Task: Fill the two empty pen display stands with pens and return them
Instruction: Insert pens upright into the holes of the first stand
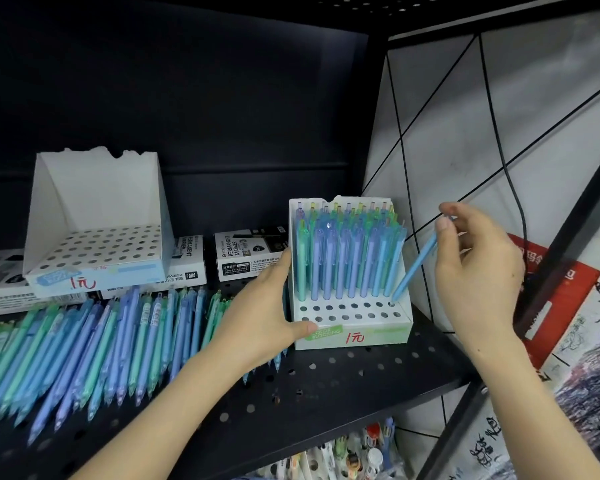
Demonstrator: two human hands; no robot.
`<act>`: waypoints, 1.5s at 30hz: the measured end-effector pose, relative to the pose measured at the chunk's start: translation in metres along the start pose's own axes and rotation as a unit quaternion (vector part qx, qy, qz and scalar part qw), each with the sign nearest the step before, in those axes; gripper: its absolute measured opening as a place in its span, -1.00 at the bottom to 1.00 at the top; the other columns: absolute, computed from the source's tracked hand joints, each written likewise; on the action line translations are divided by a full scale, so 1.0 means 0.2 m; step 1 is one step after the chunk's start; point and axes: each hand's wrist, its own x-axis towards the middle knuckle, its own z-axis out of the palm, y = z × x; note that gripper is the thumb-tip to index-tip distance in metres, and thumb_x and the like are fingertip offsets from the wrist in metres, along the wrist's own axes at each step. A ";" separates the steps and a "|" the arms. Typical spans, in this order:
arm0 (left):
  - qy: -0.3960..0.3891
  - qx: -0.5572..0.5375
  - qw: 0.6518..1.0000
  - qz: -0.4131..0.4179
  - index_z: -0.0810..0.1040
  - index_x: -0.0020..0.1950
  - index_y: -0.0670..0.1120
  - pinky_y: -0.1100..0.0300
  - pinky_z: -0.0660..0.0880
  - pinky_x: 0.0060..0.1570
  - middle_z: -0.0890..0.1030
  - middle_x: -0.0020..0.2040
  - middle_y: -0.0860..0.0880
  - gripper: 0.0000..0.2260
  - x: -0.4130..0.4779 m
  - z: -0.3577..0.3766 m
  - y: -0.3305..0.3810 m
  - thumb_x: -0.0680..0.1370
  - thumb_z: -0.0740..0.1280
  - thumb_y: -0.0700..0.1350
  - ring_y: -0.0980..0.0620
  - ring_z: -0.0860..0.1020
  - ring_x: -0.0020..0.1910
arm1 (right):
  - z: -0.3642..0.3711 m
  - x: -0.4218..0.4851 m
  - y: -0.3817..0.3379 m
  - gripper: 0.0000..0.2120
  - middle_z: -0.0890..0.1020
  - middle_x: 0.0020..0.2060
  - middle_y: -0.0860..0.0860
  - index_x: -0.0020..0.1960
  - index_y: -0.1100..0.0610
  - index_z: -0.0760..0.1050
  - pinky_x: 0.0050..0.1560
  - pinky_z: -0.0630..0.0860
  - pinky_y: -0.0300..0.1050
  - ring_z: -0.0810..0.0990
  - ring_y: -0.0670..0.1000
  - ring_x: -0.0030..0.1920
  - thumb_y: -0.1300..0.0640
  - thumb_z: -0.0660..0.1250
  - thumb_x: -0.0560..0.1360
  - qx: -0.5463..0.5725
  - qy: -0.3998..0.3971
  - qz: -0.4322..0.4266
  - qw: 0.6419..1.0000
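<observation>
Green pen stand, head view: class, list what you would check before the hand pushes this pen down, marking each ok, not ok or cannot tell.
1. The left hand holds the green stand: ok.
2. The right hand pinches the light blue pen near its top: ok.
3. Pen tip at a free hole: ok.
4. Pen upright: not ok, leans right.
5. Tip depth: cannot tell.
6. The second stand filled: not ok, empty.

Red "1元" on the empty stand (pixel 118 276) and filled stand (pixel 378 336), latter also "COLOR BLOCKING"; box (pixel 250 258) reads "PERMANENT MARKER".
</observation>
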 end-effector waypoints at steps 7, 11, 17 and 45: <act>0.006 -0.018 1.000 0.003 -0.21 0.51 0.19 0.29 0.16 0.33 0.04 0.53 0.16 -0.04 0.00 0.02 -0.02 0.41 0.47 -0.01 0.14 0.17 0.46 | 0.01 0.02 0.01 -0.78 0.65 -0.08 0.08 0.14 0.21 0.54 -0.20 0.38 -0.16 0.49 -0.04 -0.26 0.16 0.25 0.56 -0.018 -0.023 -0.018 0.999; 0.005 -0.020 1.000 0.008 -0.21 0.51 0.19 0.30 0.20 0.30 0.05 0.53 0.16 -0.05 0.00 0.03 -0.02 0.42 0.46 0.00 0.15 0.22 0.43 | 0.06 -0.02 0.03 -0.77 0.65 -0.10 0.06 0.16 0.18 0.55 -0.21 0.33 -0.19 0.46 -0.07 -0.27 0.16 0.26 0.55 -0.040 -0.065 -0.018 0.997; 0.006 -0.027 1.000 0.004 -0.20 0.51 0.22 0.16 0.27 0.38 0.06 0.53 0.16 -0.04 0.00 0.03 -0.03 0.41 0.48 -0.01 0.10 0.26 0.42 | 0.04 -0.01 0.02 -0.77 0.60 -0.21 0.01 0.16 0.16 0.55 -0.32 0.31 -0.22 0.42 -0.09 -0.37 0.13 0.28 0.54 -0.038 -0.089 -0.005 0.995; 0.238 0.192 0.944 -0.126 0.55 0.25 -0.06 0.14 0.35 0.18 0.55 0.19 -0.08 -0.64 -0.51 -0.47 -0.53 0.48 0.38 0.00 -0.07 0.47 0.20 | 0.42 -0.59 -0.54 -0.56 0.59 0.06 -0.03 0.37 0.03 0.36 0.10 0.42 -0.17 0.51 -0.01 0.14 -0.14 0.14 0.57 0.055 -0.394 -0.153 0.904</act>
